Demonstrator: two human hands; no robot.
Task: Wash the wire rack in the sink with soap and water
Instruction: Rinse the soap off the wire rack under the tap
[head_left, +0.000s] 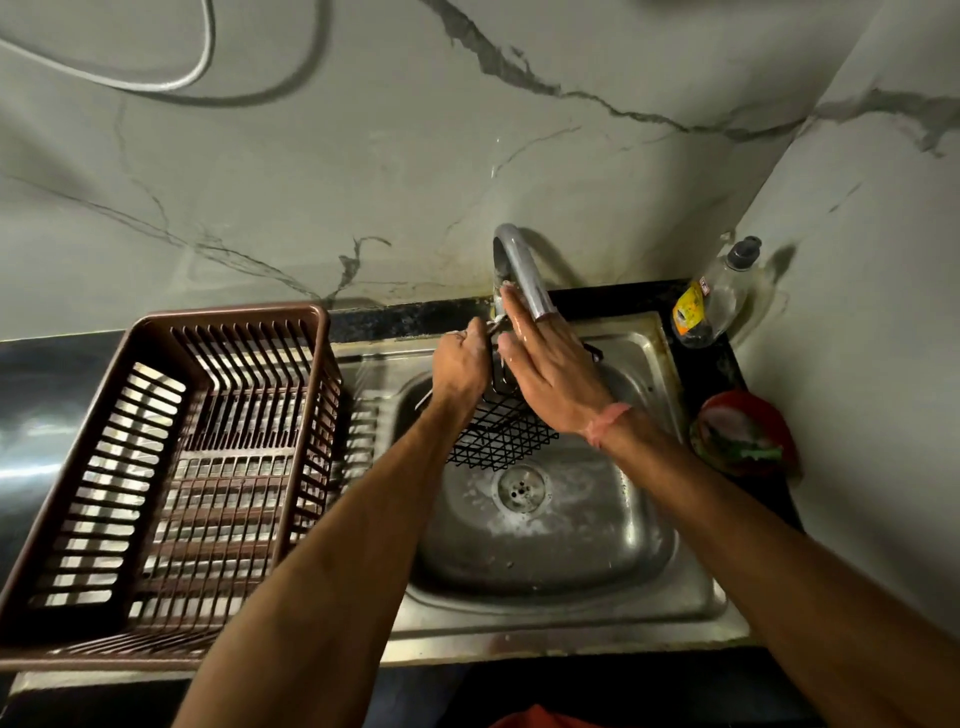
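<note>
The left hand (460, 364) curls its fingers around the upper edge of the black wire rack (501, 434), holding it tilted over the basin of the steel sink (644, 587). The right hand (550, 364) lies flat and straight-fingered against the rack's raised face, wet, its fingertips up beside the spout of the curved chrome tap (519, 270). Both hands cover most of the rack's upper part; only the lower mesh shows, hanging just above the drain (521, 488), around which soapy foam lies. A pinkish thread band (605, 423) circles the right wrist.

At nine o'clock of the sink a brown slatted plastic basket (171, 467) stands on the draining board. At two o'clock, in the counter corner, a clear dish-soap bottle (714, 296) with a dark cap leans against the marble wall; its yellow label is too blurred to read. At three o'clock sits a red bowl (745, 431) holding scraps.
</note>
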